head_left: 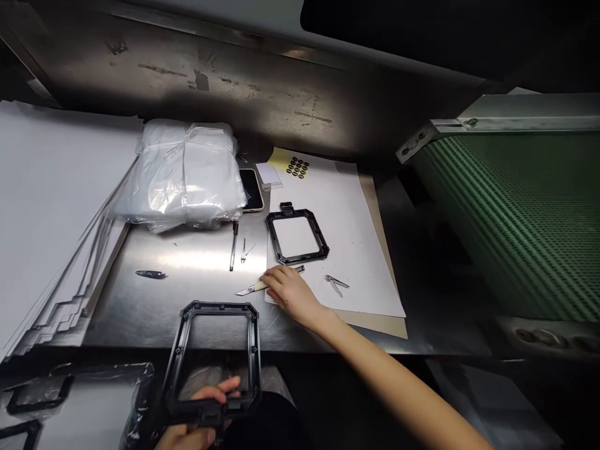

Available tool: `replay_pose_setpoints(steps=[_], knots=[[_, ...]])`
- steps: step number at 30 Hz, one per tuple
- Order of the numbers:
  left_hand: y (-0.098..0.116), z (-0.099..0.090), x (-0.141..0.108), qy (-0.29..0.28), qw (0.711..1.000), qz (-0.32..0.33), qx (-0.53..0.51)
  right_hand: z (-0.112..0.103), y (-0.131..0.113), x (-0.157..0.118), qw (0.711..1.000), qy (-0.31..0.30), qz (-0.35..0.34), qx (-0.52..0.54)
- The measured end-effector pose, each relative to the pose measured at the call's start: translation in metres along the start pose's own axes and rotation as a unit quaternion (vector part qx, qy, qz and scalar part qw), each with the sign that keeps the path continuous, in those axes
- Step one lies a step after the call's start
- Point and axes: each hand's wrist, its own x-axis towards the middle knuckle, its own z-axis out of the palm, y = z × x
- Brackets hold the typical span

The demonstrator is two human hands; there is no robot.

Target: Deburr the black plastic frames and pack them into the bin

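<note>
From the head view, we look down on a steel desk with our two hands at work. Our left hand, at 7 o'clock, has its grip closed on the lower bar of a black plastic frame, which stands tilted up off the desk's near edge. Our right hand, near the middle of the view, lies over the handle of a craft knife. Its fingers cover the handle, but we cannot tell whether that grip is closed or only resting.

A second black frame lies flat on a white sheet at 1 o'clock, just above the knife, and the sheet sits on a tan board. Small nippers lie on the sheet just beside our right hand. More black frames show in clear plastic at 8 o'clock. So we have one frame in hand, one on the sheet and at least two in the plastic.

A tied, plastic-wrapped white bundle sits at 11 o'clock, with a phone tucked beside it. A stack of white sheets fills 9 o'clock, and green mesh runs along 3 o'clock.
</note>
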Motion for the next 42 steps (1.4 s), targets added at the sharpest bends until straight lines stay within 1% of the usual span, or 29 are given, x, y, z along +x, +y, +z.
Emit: replay_pose_setpoints(steps=[1, 2, 3, 5, 8, 10, 11, 13, 15, 17, 19, 21, 24, 29, 34, 37, 39, 42], knots=[[-0.003, -0.001, 0.002, -0.009, 0.999, 0.034, 0.002, 0.003, 0.002, 0.005, 1.0, -0.013, -0.007, -0.007], [-0.006, -0.002, 0.004, -0.013, 0.999, 0.05, -0.007, 0.004, 0.003, 0.009, 1.0, -0.021, -0.007, -0.013], [-0.009, -0.002, 0.006, -0.015, 0.998, 0.049, -0.031, 0.005, 0.004, 0.012, 1.0, -0.024, 0.0, -0.02], [-0.012, 0.0, 0.009, -0.019, 0.993, 0.026, -0.118, 0.004, 0.001, 0.014, 0.999, -0.023, 0.028, -0.028], [-0.012, 0.005, 0.012, -0.05, 0.964, 0.012, -0.26, -0.004, -0.014, 0.012, 0.997, -0.021, 0.064, -0.021], [-0.011, 0.007, 0.015, -0.059, 0.943, -0.001, -0.326, -0.01, -0.028, 0.012, 0.996, -0.059, 0.068, 0.007], [-0.01, 0.007, 0.016, -0.05, 0.936, -0.01, -0.347, -0.012, -0.035, 0.013, 0.994, -0.092, 0.062, 0.024], [-0.009, 0.006, 0.018, -0.006, 0.927, -0.02, -0.373, -0.014, -0.048, 0.016, 0.984, -0.169, 0.046, 0.042], [-0.01, 0.004, 0.019, 0.044, 0.921, -0.015, -0.388, -0.013, -0.056, 0.018, 0.973, -0.228, 0.032, 0.02], [-0.012, 0.003, 0.022, 0.083, 0.913, 0.009, -0.4, -0.009, -0.06, 0.021, 0.965, -0.26, 0.021, -0.028], [-0.013, 0.005, 0.025, 0.106, 0.907, 0.04, -0.405, -0.006, -0.062, 0.024, 0.959, -0.275, 0.007, -0.075], [-0.014, 0.009, 0.029, 0.125, 0.902, 0.076, -0.406, -0.004, -0.065, 0.028, 0.953, -0.285, -0.011, -0.104], [-0.012, 0.014, 0.032, 0.146, 0.906, 0.103, -0.384, -0.004, -0.07, 0.035, 0.946, -0.298, -0.037, -0.119], [-0.013, 0.015, 0.033, 0.166, 0.912, 0.105, -0.36, -0.002, -0.075, 0.043, 0.945, -0.292, -0.055, -0.133], [-0.014, 0.014, 0.033, 0.159, 0.917, 0.109, -0.351, 0.0, -0.077, 0.044, 0.945, -0.284, -0.061, -0.152], [-0.012, 0.015, 0.032, 0.175, 0.918, 0.106, -0.341, 0.001, -0.084, 0.042, 0.947, -0.259, -0.076, -0.176], [-0.011, 0.016, 0.032, 0.176, 0.92, 0.104, -0.334, 0.001, -0.091, 0.042, 0.945, -0.246, -0.082, -0.199], [-0.011, 0.016, 0.032, 0.192, 0.914, 0.093, -0.345, 0.001, -0.1, 0.042, 0.942, -0.241, -0.079, -0.221]])
